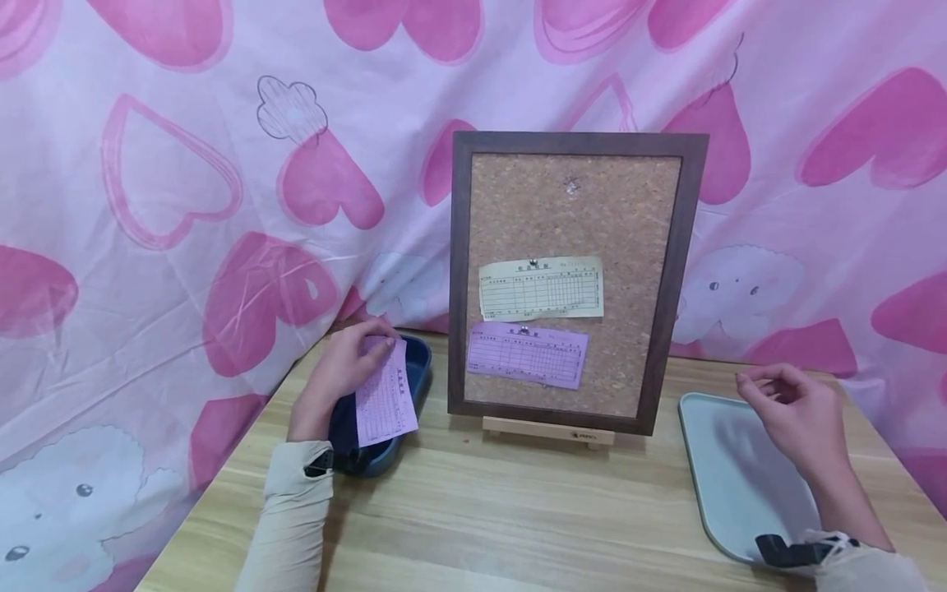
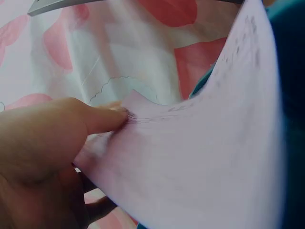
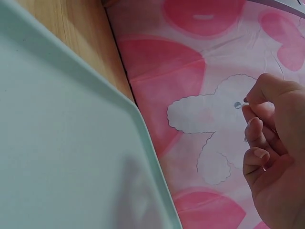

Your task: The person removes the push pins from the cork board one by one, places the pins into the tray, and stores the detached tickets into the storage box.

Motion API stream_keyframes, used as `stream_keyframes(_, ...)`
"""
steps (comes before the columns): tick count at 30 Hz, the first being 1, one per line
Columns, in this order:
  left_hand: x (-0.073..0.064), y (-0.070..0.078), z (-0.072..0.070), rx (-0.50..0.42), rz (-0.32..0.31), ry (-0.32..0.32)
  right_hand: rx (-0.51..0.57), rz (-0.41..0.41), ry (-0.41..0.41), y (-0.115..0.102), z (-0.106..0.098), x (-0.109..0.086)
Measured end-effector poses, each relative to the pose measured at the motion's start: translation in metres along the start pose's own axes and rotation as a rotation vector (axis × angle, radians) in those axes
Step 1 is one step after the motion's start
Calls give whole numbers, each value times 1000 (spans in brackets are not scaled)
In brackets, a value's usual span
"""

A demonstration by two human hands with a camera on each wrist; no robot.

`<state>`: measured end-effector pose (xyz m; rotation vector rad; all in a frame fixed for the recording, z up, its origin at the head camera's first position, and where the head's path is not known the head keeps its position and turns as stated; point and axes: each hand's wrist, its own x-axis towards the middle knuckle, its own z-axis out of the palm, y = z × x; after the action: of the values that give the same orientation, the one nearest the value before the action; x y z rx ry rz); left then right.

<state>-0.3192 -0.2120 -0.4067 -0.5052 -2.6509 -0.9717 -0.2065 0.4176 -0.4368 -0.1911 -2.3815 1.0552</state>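
My left hand point(image 1: 344, 362) pinches one end of a purple printed slip point(image 1: 386, 403) between thumb and fingers. The slip hangs over a dark blue tray point(image 1: 422, 362) at the left and bends into a curve in the left wrist view. At the right, my right hand point(image 1: 802, 419) is raised above a pale green tray point(image 1: 728, 485). Its thumb and index finger come together on a small dark thing point(image 3: 246, 100), mostly hidden by the fingertips; the other fingers are curled loosely.
Between the hands a framed cork board point(image 1: 629, 222) leans on a wooden stand point(image 1: 547, 432). A pale yellow slip point(image 1: 543, 292) and another purple slip point(image 1: 525, 358) are pinned to it. Near its top sits a small silvery cluster point(image 1: 572, 186). A heart-print curtain point(image 1: 177, 312) hangs behind the table.
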Motion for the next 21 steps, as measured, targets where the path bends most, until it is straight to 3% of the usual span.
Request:
stream_keyframes(6, -1, 5, 2, 56, 6, -26, 12, -8, -26, -1, 1, -2)
stream_keyframes(14, -4, 9, 2, 323, 28, 3, -2, -6, -74, 4, 4, -2)
stream_keyframes(21, -5, 8, 3, 326, -5, -81, -94, 1, -119, 14, 7, -2)
